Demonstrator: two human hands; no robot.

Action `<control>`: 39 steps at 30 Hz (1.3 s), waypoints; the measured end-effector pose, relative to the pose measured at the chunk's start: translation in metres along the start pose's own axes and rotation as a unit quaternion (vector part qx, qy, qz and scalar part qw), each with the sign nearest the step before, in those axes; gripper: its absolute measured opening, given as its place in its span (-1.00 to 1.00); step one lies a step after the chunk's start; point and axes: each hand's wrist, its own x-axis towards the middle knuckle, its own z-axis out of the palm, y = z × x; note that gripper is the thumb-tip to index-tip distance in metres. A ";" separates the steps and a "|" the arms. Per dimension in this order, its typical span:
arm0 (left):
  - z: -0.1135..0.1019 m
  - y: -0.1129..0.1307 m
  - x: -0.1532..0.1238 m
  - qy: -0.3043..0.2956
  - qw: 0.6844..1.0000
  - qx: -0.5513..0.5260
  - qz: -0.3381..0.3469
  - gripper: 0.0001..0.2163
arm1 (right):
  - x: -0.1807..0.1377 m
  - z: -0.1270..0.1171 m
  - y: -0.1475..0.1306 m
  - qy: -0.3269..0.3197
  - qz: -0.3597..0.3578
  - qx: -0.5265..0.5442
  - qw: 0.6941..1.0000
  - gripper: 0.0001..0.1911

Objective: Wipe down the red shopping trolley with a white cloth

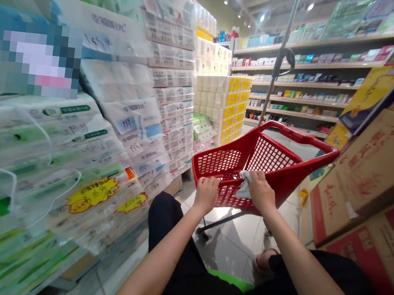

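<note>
A red plastic shopping cart [317,158] stands in the aisle in front of me, its basket tilted toward me. My left hand [206,193] is closed around the near rim of the basket. My right hand [261,192] presses a small white cloth [244,184] against the same rim, fingers curled over it. The basket's mesh walls are visible and I see nothing inside it.
Stacked packs of tissue and toilet paper [123,111] fill the left side, with yellow price tags [92,194]. Cardboard boxes [366,179] pile up at the right. Shelves of goods [306,79] line the back. A metal pole [280,57] rises behind the cart. Tiled floor [236,245] lies below.
</note>
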 end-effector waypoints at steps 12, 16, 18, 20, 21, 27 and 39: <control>-0.004 -0.001 0.005 -0.024 0.999 0.005 -0.022 -0.80 | -0.017 -0.003 -0.047 -0.048 -0.114 -0.018 0.992 -0.54; -0.006 -0.007 0.005 -0.036 0.999 -0.004 -0.010 -0.82 | -0.008 -0.018 0.000 -0.038 -0.086 -0.017 0.995 -0.57; -0.006 -0.009 0.005 -0.039 0.999 -0.005 -0.014 -0.81 | -0.003 -0.025 0.029 -0.024 -0.054 -0.016 0.998 -0.59; -0.005 -0.008 0.006 -0.038 0.999 -0.005 -0.017 -0.81 | 0.001 -0.032 0.052 0.005 -0.031 -0.018 0.999 -0.58; -0.004 -0.007 0.006 -0.038 0.999 -0.005 -0.017 -0.81 | 0.002 -0.034 0.061 0.021 -0.023 -0.017 0.999 -0.58; 0.005 0.005 0.009 -0.020 0.999 0.013 -0.023 -0.79 | -0.004 -0.021 0.043 0.069 0.019 -0.005 0.997 -0.59; 0.005 0.014 0.004 -0.030 0.999 0.019 0.002 -0.80 | -0.020 -0.012 0.005 -0.034 -0.095 -0.026 0.995 -0.55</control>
